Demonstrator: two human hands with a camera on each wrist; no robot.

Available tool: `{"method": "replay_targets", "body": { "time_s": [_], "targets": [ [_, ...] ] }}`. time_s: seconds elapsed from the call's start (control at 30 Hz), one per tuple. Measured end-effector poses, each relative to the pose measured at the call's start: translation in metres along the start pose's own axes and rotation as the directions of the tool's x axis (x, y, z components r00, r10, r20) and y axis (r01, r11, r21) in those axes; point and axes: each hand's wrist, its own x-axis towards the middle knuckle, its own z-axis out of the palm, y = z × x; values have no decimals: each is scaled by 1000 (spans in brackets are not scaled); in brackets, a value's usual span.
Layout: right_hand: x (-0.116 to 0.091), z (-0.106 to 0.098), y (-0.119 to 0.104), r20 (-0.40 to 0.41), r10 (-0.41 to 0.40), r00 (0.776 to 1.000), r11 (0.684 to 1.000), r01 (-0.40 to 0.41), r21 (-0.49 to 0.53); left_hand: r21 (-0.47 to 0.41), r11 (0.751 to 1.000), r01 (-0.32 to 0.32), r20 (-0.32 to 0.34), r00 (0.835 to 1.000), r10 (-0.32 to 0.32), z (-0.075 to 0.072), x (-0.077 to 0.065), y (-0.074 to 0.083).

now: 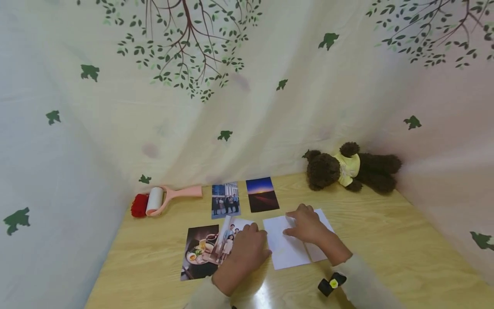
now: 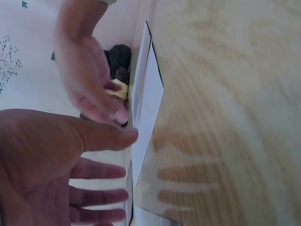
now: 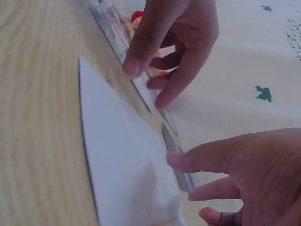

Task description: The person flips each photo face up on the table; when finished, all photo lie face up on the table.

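My left hand (image 1: 247,246) was fairly wide, its fingers loosely stretched out and its thumb well apart from them; it hung over the right part of a photo of people in light clothes (image 1: 227,242), though whether the fingertips touched it I could not tell. My right hand (image 1: 308,226) was relaxed too, with a broad gap between thumb and fingers, above the far part of 2 white sheets: the left white sheet (image 1: 287,249) and the right white sheet (image 1: 317,253), which lay side by side right of my left hand; I could not tell whether I touched them. The photo of people overlapped the right edge of a food photo (image 1: 200,236), which showed a dark bowl (image 1: 197,258) with food and half an egg in it. Farther off on the wooden table (image 1: 143,257) lay a photo of a group before a building (image 1: 225,201) and, just right of it, a sunset photo (image 1: 262,195). At the far left a pink-handled roller (image 1: 155,201) lay beside something red (image 1: 139,205); at the far right a brown teddy bear (image 1: 325,171) in a yellow top lay on its side.
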Motion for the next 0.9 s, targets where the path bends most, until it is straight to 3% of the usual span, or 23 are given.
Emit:
{"method": "replay_targets", "body": {
  "time_s": [0.07,0.2,0.43,0.67,0.9],
  "targets": [
    [-3,0,3,22,-5,1000,1000,6,-19,57,997,47,3,999,-47,-2,-2,-4],
    [-7,0,4,34,-21,999,999,22,-49,68,992,105,71,991,-110,-8,-5,-12],
    [-9,2,4,19,-20,1000,999,21,-49,97,993,73,134,987,-85,-13,-9,-12],
    [-11,6,4,31,-11,999,996,14,-89,80,997,22,96,995,-30,-8,-11,-14],
    [-13,7,2,26,-10,1000,996,12,-83,-15,1000,15,82,997,-13,-5,-11,-14]
  ]
}}
